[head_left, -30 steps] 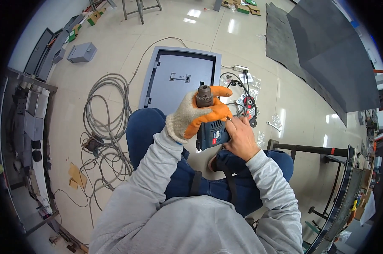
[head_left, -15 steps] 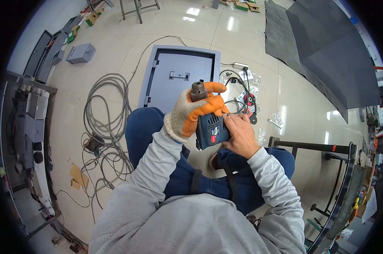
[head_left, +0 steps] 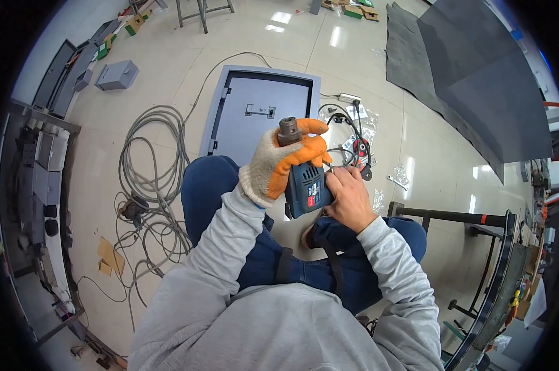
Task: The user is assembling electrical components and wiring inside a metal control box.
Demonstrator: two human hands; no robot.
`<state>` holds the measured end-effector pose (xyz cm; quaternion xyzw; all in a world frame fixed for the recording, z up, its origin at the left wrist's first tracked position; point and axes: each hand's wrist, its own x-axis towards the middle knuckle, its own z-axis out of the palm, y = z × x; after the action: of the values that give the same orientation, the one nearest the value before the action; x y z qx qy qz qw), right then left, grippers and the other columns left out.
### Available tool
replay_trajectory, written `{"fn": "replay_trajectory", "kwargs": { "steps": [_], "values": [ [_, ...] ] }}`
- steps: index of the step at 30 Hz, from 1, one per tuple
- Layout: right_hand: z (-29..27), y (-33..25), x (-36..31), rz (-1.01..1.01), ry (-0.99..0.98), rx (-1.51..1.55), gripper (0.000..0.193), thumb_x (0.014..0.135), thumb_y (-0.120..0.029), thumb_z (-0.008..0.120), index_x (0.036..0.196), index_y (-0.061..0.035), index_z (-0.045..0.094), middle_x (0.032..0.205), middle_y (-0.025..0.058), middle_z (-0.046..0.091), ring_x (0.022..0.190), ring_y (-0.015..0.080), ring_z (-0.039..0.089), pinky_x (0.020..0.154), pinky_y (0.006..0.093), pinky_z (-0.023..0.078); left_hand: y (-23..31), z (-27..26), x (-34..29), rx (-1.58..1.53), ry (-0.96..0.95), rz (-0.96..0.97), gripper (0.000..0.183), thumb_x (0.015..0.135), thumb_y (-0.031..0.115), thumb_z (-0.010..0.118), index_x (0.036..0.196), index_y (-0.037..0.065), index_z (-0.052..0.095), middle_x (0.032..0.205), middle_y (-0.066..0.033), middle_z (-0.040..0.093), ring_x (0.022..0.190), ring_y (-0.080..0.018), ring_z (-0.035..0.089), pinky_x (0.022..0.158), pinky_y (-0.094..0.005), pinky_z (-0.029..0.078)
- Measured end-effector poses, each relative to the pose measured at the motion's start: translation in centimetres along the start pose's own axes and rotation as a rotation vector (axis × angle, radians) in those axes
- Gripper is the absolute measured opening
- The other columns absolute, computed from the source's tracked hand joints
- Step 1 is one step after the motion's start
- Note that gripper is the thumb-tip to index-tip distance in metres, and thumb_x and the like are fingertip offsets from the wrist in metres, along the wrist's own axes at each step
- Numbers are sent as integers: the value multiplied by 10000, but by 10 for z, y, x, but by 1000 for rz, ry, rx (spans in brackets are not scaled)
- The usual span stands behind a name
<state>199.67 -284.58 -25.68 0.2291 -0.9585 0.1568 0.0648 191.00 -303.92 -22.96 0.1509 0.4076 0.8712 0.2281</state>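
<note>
My left hand (head_left: 287, 162), in a white knit glove with orange coated fingers, wraps round the front of a dark blue power drill (head_left: 305, 193). The bare metal chuck (head_left: 288, 131) points up and away from me, with no bit visible in it. My bare right hand (head_left: 351, 196) is closed against the drill's right side, its fingers bent at the housing. A small shiny metal piece shows by its fingertips; its kind I cannot make out. The drill's handle is hidden. It is held over my knees, in front of a grey metal cabinet (head_left: 222, 114) lying on the floor.
Coiled grey cable (head_left: 128, 151) lies on the left. Beyond the drill are a black cord (head_left: 361, 127), a red-and-black disc-shaped part (head_left: 360, 146), plastic bags and a wrench (head_left: 397, 182). A metal frame (head_left: 455, 216) stands right; a small grey box (head_left: 117, 75) sits far left.
The view has shifted very slightly, so the floor things sit a little to the left. Both hands keep their places on the drill.
</note>
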Motion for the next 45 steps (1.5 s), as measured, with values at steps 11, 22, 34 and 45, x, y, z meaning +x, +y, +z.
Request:
{"fn": "replay_trajectory", "kwargs": {
  "steps": [11, 22, 34, 45],
  "values": [
    [-1, 1, 0, -25, 13, 13, 566, 539, -130, 785, 1038, -62, 526, 1032, 115, 565, 963, 305, 534, 970, 412, 373, 7, 7, -5, -38, -6, -35, 371, 841, 92, 744, 1172, -21, 621, 858, -107, 684, 734, -166, 649, 745, -288, 552],
    [-3, 3, -1, -20, -34, -25, 639, 527, -146, 804, 1096, -41, 533, 1026, 121, 568, 960, 298, 535, 970, 426, 365, 7, 7, -6, 4, -65, -42, 233, 843, 101, 738, 1031, 6, 637, 830, -120, 689, 714, -175, 644, 724, -293, 540],
    [1, 4, -4, -31, -34, -20, 649, 531, -131, 783, 1129, -40, 547, 1056, 112, 595, 956, 298, 540, 973, 427, 359, 1, 3, -8, 15, -124, -4, 322, 808, 85, 764, 1092, 15, 630, 817, -102, 691, 732, -174, 653, 733, -303, 541],
    [-2, 6, -3, -38, -8, 0, 616, 529, -116, 756, 1108, -52, 556, 1044, 109, 596, 945, 301, 530, 980, 429, 353, 1, 5, -9, 4, -112, -8, 421, 772, 85, 799, 1148, 14, 623, 876, -81, 701, 792, -160, 672, 752, -272, 546]
  ]
}}
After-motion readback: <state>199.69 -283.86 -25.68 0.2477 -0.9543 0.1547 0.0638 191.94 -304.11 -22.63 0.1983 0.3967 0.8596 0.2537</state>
